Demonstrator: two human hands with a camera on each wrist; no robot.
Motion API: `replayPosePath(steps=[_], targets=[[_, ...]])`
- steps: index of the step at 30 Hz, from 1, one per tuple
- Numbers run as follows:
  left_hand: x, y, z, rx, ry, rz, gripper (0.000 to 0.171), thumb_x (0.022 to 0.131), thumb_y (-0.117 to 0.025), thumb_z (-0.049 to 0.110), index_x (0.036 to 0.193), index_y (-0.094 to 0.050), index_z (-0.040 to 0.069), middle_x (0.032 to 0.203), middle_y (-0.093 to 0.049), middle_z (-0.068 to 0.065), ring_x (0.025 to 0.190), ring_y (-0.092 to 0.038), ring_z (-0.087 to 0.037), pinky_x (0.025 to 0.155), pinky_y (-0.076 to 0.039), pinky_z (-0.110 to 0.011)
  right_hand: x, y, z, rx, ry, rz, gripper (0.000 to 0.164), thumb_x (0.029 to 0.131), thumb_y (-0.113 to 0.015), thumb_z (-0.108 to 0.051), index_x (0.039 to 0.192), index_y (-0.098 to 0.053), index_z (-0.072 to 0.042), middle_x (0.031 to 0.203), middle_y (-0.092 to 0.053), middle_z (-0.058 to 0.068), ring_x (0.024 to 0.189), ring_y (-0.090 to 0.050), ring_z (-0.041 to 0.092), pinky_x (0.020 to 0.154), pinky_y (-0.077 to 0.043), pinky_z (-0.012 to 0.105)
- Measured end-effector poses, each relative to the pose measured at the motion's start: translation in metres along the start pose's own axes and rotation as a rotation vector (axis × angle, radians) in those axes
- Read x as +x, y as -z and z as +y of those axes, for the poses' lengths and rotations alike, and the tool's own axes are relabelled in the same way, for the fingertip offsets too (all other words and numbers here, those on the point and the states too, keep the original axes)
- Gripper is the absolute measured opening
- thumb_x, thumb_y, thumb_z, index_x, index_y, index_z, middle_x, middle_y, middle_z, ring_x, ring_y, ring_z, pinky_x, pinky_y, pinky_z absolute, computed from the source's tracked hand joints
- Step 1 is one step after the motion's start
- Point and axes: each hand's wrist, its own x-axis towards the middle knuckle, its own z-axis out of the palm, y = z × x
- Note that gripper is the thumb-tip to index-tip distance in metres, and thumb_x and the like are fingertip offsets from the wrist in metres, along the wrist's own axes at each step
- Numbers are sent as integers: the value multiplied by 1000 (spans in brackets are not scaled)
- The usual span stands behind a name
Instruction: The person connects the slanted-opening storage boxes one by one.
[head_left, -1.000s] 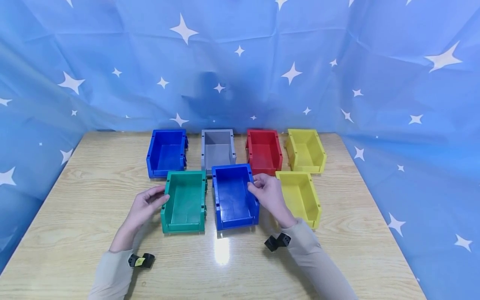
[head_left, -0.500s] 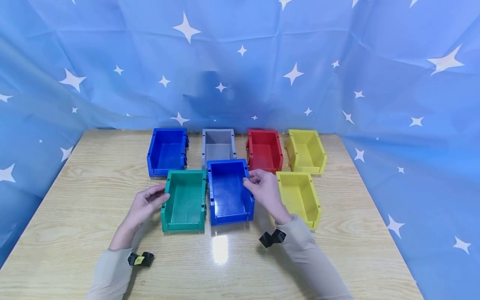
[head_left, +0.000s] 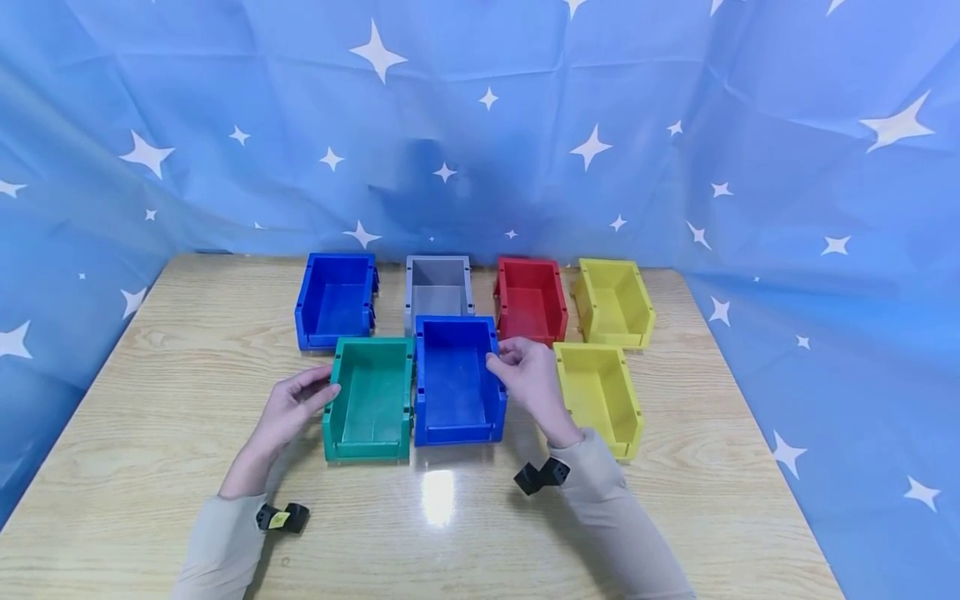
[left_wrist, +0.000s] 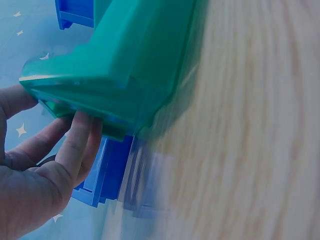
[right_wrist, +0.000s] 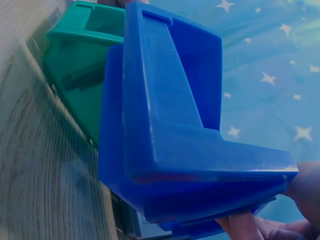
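Note:
In the head view my left hand (head_left: 291,408) grips the left side wall of a green storage bin (head_left: 372,396), thumb over the rim and fingers outside. In the left wrist view those fingers curl under its edge (left_wrist: 75,95). My right hand (head_left: 531,383) pinches the right side wall of a blue storage bin (head_left: 457,383), thumb inside. The blue bin stands right beside the green one, its left wall along the green bin's right wall. Seen from the right wrist, the blue bin (right_wrist: 165,115) overlaps the green bin (right_wrist: 75,65).
Behind stands a row of bins: blue (head_left: 337,304), grey (head_left: 438,287), red (head_left: 531,300) and yellow (head_left: 615,302). Another yellow bin (head_left: 597,396) is just right of my right hand. All are on a wooden table (head_left: 420,533) with a starry blue cloth (head_left: 480,133) behind.
My right hand has brought the blue bin leftward and slightly back, up against the green bin, and straightened it. The left hand stays on the green bin.

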Motion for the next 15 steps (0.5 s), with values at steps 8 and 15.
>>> replayPosePath(steps=[8,15], targets=[[0,-1,1,-9,6,12,41,90,-61,8,123,-50,-14,119,-53,-33,91,-56,2,79,-47,-13,-3,-1,-2,18,-29,6,23,85,-70,-16,101,-69,-1,78,-68,10,61,-63,17,52,-52,26],[-2,-1,2,-17,25,3,41,92,-60,8,125,-49,-14,121,-52,-32,90,-55,4,79,-47,-13,-8,-3,-1,36,-17,16,23,84,-70,-16,100,-68,0,80,-69,11,63,-65,19,54,-53,27]])
